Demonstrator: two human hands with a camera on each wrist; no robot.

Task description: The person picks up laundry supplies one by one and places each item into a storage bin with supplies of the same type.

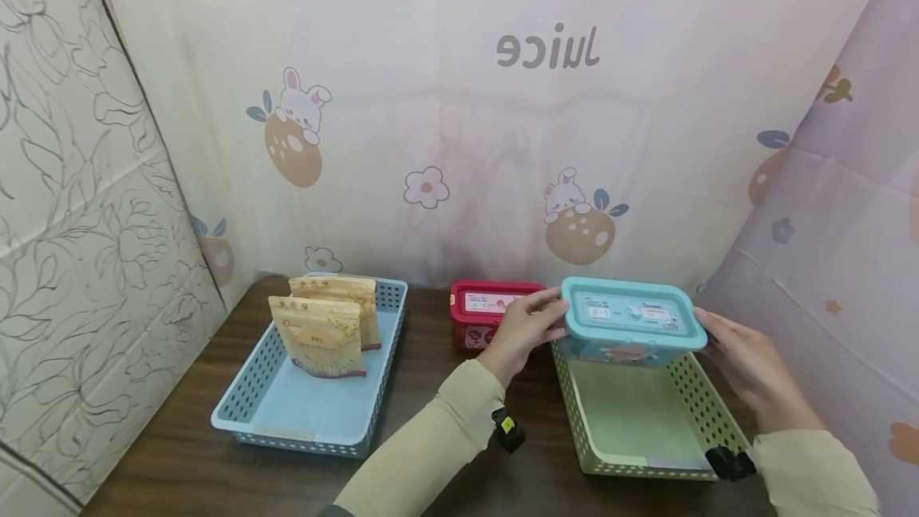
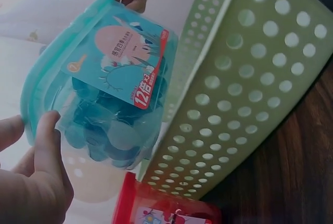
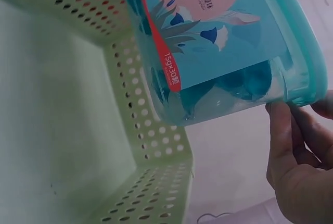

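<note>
A teal-lidded plastic box of laundry pods (image 1: 635,313) is held level above the far end of the green basket (image 1: 632,405). At its left end my left hand (image 1: 524,333) grips the lid's edge between thumb and fingers. My right hand (image 1: 750,361) holds the opposite end the same way. In the left wrist view, dark teal pods show through the clear wall of the pod box (image 2: 117,114), below a printed label. The right wrist view shows my right hand (image 3: 304,166) pinching under the lid rim, with the basket's bare floor (image 3: 57,125) beside it.
A red lidded box (image 1: 470,333) stands left of the green basket near the back, partly behind my left hand. Further left, a blue basket (image 1: 316,413) holds two upright yellow pouches (image 1: 323,333). Behind the dark wooden table (image 1: 194,453) hangs a printed curtain (image 1: 431,134).
</note>
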